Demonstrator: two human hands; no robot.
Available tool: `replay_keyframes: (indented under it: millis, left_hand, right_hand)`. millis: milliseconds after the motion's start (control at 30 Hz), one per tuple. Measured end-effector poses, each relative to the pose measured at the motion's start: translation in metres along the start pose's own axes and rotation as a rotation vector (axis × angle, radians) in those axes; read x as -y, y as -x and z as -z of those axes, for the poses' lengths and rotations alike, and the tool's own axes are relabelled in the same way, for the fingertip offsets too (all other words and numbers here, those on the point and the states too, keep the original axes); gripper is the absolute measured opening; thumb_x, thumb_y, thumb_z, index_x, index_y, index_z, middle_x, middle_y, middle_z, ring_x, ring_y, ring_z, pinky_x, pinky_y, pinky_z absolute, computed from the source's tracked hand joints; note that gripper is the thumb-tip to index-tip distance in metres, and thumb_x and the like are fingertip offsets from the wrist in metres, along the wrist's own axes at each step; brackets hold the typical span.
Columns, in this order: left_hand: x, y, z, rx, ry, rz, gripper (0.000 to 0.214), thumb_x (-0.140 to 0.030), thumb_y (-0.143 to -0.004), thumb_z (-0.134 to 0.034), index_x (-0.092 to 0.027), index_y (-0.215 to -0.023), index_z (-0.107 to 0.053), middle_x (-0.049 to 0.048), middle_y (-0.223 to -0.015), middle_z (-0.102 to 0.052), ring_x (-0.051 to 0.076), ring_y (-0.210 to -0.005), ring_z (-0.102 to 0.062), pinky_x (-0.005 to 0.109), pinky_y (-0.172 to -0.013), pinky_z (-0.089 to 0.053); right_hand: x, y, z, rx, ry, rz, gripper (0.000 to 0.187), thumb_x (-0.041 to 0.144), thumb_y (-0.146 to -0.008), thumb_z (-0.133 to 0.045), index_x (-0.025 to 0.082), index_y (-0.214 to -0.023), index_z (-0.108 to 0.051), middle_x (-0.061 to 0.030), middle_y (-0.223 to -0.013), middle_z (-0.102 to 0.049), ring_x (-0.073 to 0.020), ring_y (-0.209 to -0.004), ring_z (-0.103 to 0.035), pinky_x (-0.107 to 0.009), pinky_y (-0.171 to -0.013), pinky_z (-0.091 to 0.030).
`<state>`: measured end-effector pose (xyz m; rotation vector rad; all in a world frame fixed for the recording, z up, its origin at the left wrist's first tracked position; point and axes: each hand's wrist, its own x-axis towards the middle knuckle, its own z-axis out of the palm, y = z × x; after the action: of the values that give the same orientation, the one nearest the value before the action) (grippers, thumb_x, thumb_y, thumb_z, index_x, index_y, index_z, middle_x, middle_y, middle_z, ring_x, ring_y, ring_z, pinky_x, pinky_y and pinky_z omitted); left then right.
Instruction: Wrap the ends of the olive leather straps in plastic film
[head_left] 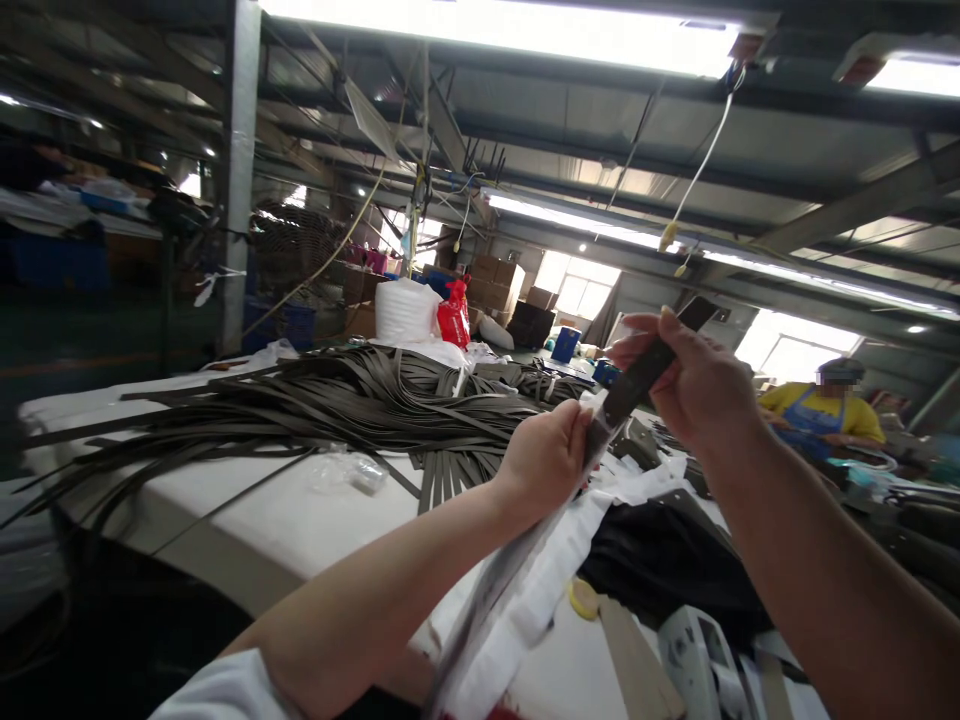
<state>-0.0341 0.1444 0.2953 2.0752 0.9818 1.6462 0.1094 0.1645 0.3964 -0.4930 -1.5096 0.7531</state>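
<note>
A flat dark strap (636,386) is stretched up in front of me, its end pointing to the upper right. My right hand (697,375) pinches it near that end between thumb and fingers. Lower down, my left hand (551,452) is wrapped round the same strap, thumb on top. Below my left hand a long greyish length, blurred, runs down toward the bottom edge beside a white strip (551,575). A big heap of similar dark straps (360,395) lies across the white table (262,520) to the left of my hands.
Crumpled clear plastic (349,470) lies on the table. Black cloth (667,560), a yellow roll (583,598) and a white machine-like object (701,655) sit at the lower right. Behind stand a white foam roll (407,310) and a red bag (454,315). A co-worker (825,405) sits at the right.
</note>
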Motion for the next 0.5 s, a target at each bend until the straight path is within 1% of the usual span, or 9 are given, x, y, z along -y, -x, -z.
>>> replay_keyframes:
  millis: [67,133,200,267,300,367,433,500]
  left_hand:
    - [-0.005,-0.006,0.0,0.028,0.022,-0.006,0.033,-0.041,-0.099,-0.035,-0.022,-0.075,-0.049,0.0004,-0.062,-0.064,0.014,-0.05,-0.06,0.022,-0.047,-0.041]
    - [-0.008,-0.01,-0.002,0.063,0.079,0.008,0.035,-0.042,-0.1,-0.032,-0.022,-0.076,-0.047,-0.0002,-0.06,-0.063,0.013,-0.047,-0.059,0.021,-0.043,-0.039]
    - [-0.011,-0.012,-0.005,0.09,0.162,0.047,0.036,-0.044,-0.1,-0.03,-0.022,-0.077,-0.046,-0.001,-0.06,-0.063,0.012,-0.043,-0.059,0.02,-0.039,-0.037]
    - [-0.011,-0.011,-0.007,0.094,0.249,0.098,0.035,-0.045,-0.1,-0.03,-0.022,-0.078,-0.045,-0.0021,-0.059,-0.062,0.012,-0.04,-0.057,0.019,-0.035,-0.036]
    - [-0.011,-0.011,-0.007,0.088,0.28,0.122,0.035,-0.045,-0.1,-0.031,-0.022,-0.078,-0.045,-0.0027,-0.057,-0.061,0.012,-0.038,-0.056,0.018,-0.034,-0.036]
    - [-0.008,-0.01,-0.008,0.063,0.311,0.155,0.035,-0.046,-0.1,-0.033,-0.022,-0.078,-0.046,-0.0037,-0.054,-0.059,0.011,-0.036,-0.054,0.017,-0.033,-0.034]
    - [-0.006,-0.009,-0.008,0.035,0.324,0.167,0.035,-0.046,-0.099,-0.035,-0.021,-0.078,-0.047,-0.0037,-0.053,-0.058,0.01,-0.035,-0.054,0.016,-0.032,-0.033]
    - [-0.003,-0.01,-0.007,0.019,0.351,0.177,0.033,-0.046,-0.099,-0.035,-0.021,-0.083,-0.05,-0.0033,-0.054,-0.059,0.011,-0.035,-0.054,0.017,-0.033,-0.036]
  right_hand:
    - [0.008,-0.011,0.005,-0.041,0.038,0.068,0.022,0.036,-0.084,-0.069,0.02,-0.1,-0.07,0.0012,-0.066,-0.07,-0.0152,-0.064,-0.069,-0.031,-0.07,-0.058]
    - [0.012,-0.02,0.008,-0.054,0.075,0.118,0.024,0.03,-0.083,-0.069,0.023,-0.106,-0.067,0.0039,-0.064,-0.068,-0.014,-0.06,-0.068,-0.03,-0.067,-0.057]
    - [0.01,-0.025,0.009,-0.056,0.117,0.175,0.027,0.031,-0.085,-0.067,0.025,-0.111,-0.065,0.0049,-0.062,-0.067,-0.0141,-0.059,-0.068,-0.03,-0.066,-0.057]
    - [0.003,-0.025,0.007,-0.047,0.14,0.209,0.025,0.036,-0.088,-0.064,0.026,-0.111,-0.065,0.0046,-0.062,-0.067,-0.0145,-0.06,-0.068,-0.03,-0.065,-0.056]
    - [-0.002,-0.023,0.006,-0.039,0.138,0.204,0.024,0.039,-0.088,-0.063,0.025,-0.108,-0.066,0.0041,-0.062,-0.067,-0.0145,-0.06,-0.068,-0.029,-0.064,-0.056]
    - [-0.011,-0.017,0.003,-0.013,0.118,0.148,0.025,0.044,-0.088,-0.063,0.023,-0.1,-0.068,0.0027,-0.063,-0.068,-0.0147,-0.06,-0.068,-0.028,-0.062,-0.055]
    - [-0.019,-0.007,-0.002,0.034,0.117,0.062,0.03,0.049,-0.086,-0.064,0.021,-0.096,-0.069,0.0007,-0.064,-0.069,-0.0149,-0.06,-0.067,-0.027,-0.059,-0.054]
    - [-0.025,0.005,-0.008,0.108,0.134,-0.027,0.035,0.053,-0.084,-0.064,0.02,-0.094,-0.07,-0.002,-0.069,-0.072,-0.0158,-0.059,-0.067,-0.027,-0.055,-0.052]
